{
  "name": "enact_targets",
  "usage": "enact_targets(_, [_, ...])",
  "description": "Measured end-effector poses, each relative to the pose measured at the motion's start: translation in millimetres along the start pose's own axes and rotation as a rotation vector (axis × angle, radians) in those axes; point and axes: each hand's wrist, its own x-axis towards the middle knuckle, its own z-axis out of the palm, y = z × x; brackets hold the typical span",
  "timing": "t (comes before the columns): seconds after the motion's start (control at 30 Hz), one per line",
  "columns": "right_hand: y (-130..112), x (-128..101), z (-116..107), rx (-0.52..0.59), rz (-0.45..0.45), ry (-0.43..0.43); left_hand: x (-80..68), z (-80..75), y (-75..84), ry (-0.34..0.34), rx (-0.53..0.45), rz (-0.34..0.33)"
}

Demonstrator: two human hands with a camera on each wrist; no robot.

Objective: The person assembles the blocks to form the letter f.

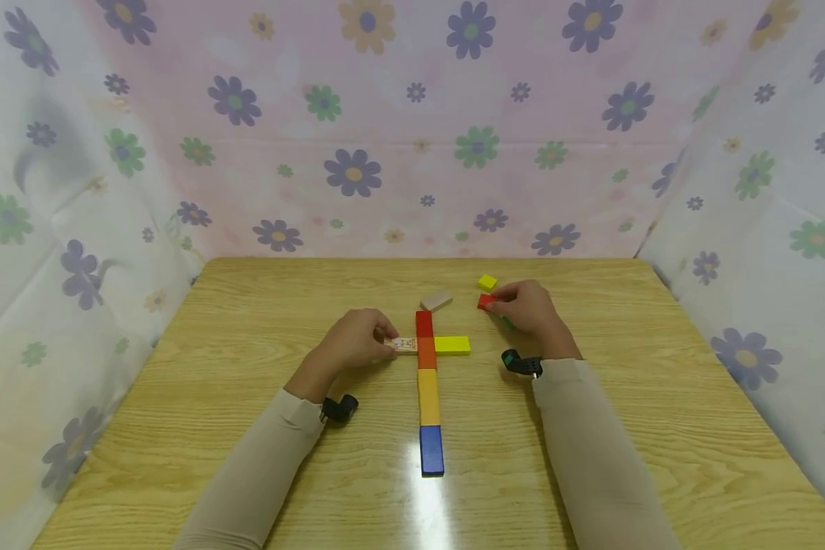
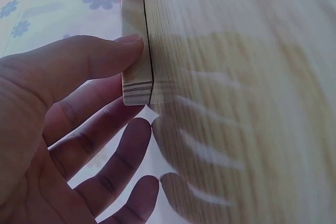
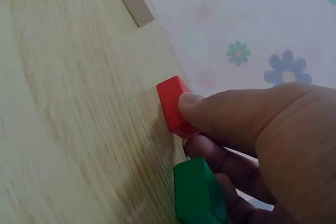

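My left hand (image 1: 354,340) pinches a pale wooden block (image 1: 406,344) with a printed face between thumb and fingers. That block lies flat, its end against an orange block (image 1: 427,354). In the left wrist view the thumb presses the side of the wooden block (image 2: 135,69). Farther right, my right hand (image 1: 528,307) pinches a small red block (image 3: 173,106) by thumb and forefinger, low over the table. Close beneath those fingers is a green block (image 3: 197,192), mostly hidden in the head view.
A red block (image 1: 424,322), an amber block (image 1: 429,397) and a blue block (image 1: 431,451) form a column with the orange one. A yellow block (image 1: 452,346) juts right. Behind lie a plain wooden block (image 1: 436,300) and a small yellow block (image 1: 487,282). Flowered cloth surrounds the table.
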Motion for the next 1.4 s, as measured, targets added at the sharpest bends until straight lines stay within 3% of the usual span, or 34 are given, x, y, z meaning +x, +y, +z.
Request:
enact_targets(1.03, [-22, 9, 23, -0.079, 0.021, 0.149, -0.3, -0.9, 0.8, 0.010, 0.004, 0.002])
enact_targets(1.4, [-26, 10, 27, -0.095, 0.009, 0.155, -1.4, -1.7, 2.4, 0.001, 0.011, -0.002])
